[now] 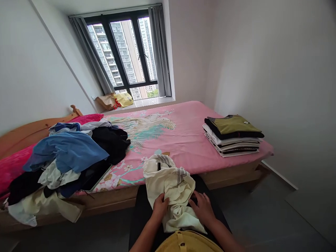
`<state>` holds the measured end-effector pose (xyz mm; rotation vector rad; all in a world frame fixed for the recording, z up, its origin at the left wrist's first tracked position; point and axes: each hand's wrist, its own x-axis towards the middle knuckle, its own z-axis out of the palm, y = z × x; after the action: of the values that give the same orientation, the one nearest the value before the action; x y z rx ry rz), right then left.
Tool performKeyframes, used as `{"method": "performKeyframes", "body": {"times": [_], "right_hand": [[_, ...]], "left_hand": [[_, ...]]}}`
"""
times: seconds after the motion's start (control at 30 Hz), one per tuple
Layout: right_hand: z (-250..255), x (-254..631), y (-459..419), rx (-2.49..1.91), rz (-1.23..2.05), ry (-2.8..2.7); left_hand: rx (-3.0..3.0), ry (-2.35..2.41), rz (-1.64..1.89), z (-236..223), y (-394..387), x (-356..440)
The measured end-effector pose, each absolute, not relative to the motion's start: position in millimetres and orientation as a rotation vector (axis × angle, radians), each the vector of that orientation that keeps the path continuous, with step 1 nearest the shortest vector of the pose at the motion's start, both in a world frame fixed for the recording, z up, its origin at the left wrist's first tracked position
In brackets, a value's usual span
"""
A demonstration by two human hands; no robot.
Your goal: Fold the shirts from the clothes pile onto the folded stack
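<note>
A crumpled cream garment (170,185) with thin black stripes lies across the person's lap, its far end resting on the edge of the bed. Its exact kind cannot be made out in this bunched state. My left hand (160,207) grips the cloth on its left side, thumb and fingers closed on a fold. On the opposite side, my right hand (203,209) has its fingers bent around the fabric's right edge. Some fingertips are hidden by the folds.
A bed with a pink patterned sheet (189,129) stretches ahead. At its right sits a neat stack of folded clothes (233,136), an olive shirt on top. A loose heap of clothes (70,150) covers the left side, beside a dark flat object (97,175). Bags (123,99) stand by the window.
</note>
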<state>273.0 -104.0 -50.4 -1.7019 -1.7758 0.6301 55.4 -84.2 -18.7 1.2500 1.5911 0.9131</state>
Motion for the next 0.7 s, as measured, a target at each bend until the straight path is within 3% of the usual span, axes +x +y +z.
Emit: {"method": "performKeyframes", "body": {"times": [0.2, 0.33, 0.57, 0.7], "right_hand": [[-40, 275, -106, -1.68, 0.657, -1.713], [-37, 273, -104, -1.666, 0.66, -1.686], [-40, 277, -104, -1.602, 0.742, -1.588], [-38, 274, -104, -1.551, 0.796, -1.393]], "left_hand": [[1.564, 1.629, 1.114, 3, -101, 64], [1.972, 1.589, 0.879, 20, -93, 86], [1.545, 1.598, 0.967, 26, -53, 94], [1.437, 1.554, 1.078, 64, -34, 80]]}}
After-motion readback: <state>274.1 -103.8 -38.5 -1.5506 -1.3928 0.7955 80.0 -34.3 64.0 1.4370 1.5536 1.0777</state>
